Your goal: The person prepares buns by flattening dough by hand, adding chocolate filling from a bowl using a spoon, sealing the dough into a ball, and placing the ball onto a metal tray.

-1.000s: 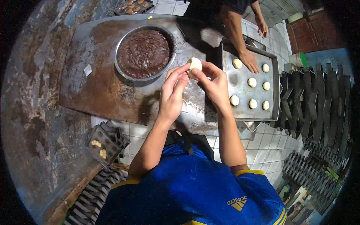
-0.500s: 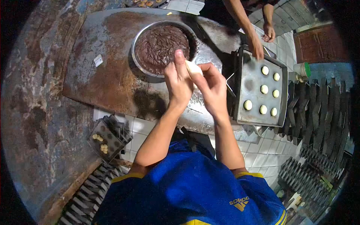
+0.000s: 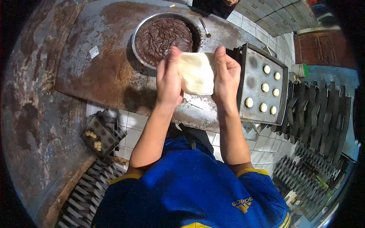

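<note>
A pale piece of dough (image 3: 196, 74) is stretched flat between my hands, above the worn table. My left hand (image 3: 169, 81) pinches its left edge, thumb on top. The opposite edge is gripped by my right hand (image 3: 226, 78), also with the thumb up; the fingers beneath are partly hidden. Just beyond my left hand stands a wide metal bowl (image 3: 135, 51) holding a thick dark brown filling (image 3: 163, 38). To the right of my right hand lies a baking tray (image 3: 255, 116) with several round dough balls (image 3: 265, 87) on it.
A spoon (image 3: 205, 28) and a small white scrap (image 3: 94, 52) lie on the table (image 3: 102, 76). Stacked dark metal trays (image 3: 317, 110) stand at the right. Below the table's left edge, another tray (image 3: 108, 133) holds small dough pieces. Part of another person (image 3: 213, 7) shows at the top.
The dough has gone from a small bunched piece to a wide flat sheet as my hands moved apart. The other person's arms have left the tray, and the spoon has come into sight.
</note>
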The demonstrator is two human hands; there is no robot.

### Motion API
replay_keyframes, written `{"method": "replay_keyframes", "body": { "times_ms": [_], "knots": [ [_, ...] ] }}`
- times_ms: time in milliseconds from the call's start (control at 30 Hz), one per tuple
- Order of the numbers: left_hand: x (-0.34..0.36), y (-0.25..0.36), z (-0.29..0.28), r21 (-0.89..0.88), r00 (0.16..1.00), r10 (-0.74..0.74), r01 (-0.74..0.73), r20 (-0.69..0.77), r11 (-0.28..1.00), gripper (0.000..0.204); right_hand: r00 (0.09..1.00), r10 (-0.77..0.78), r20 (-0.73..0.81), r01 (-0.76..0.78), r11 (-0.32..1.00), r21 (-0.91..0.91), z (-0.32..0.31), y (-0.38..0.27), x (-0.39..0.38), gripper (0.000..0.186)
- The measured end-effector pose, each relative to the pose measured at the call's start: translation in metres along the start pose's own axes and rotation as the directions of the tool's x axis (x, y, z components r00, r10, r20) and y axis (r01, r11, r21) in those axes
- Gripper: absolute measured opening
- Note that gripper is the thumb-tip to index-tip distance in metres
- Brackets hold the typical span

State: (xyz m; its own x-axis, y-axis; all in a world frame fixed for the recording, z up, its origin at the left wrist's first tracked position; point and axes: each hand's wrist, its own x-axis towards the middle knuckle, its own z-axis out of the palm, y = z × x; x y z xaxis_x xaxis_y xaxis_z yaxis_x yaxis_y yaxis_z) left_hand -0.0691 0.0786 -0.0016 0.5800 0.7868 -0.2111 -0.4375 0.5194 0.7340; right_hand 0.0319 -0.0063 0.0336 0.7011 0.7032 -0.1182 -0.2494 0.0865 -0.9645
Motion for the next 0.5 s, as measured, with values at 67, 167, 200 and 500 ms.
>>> {"method": "replay_keyframes", "body": {
  "times_ms": [67,167,200,500],
  "knots": [
    [0.001,0.008,-0.013,0.010,0.990,-0.121,0.120,0.079,0.993,0.059,0.993,0.055,0.101,-0.046,0.995,-0.086,0.001,-0.008,0.000,0.043],
    [0.011,-0.033,-0.058,0.265,0.949,-0.031,-0.057,0.314,0.963,0.035,0.861,0.285,0.422,-0.236,0.958,-0.165,0.000,-0.031,-0.003,0.037],
    [0.005,-0.042,-0.067,0.245,0.934,-0.071,-0.018,0.351,0.969,0.035,0.843,0.208,0.496,-0.067,0.956,-0.287,0.008,-0.034,-0.007,0.040],
    [-0.023,-0.052,-0.109,0.426,0.932,0.137,-0.280,0.336,0.860,0.035,0.918,0.372,0.138,0.039,0.261,-0.964,-0.088,0.171,-0.002,0.042]
  ]
}}
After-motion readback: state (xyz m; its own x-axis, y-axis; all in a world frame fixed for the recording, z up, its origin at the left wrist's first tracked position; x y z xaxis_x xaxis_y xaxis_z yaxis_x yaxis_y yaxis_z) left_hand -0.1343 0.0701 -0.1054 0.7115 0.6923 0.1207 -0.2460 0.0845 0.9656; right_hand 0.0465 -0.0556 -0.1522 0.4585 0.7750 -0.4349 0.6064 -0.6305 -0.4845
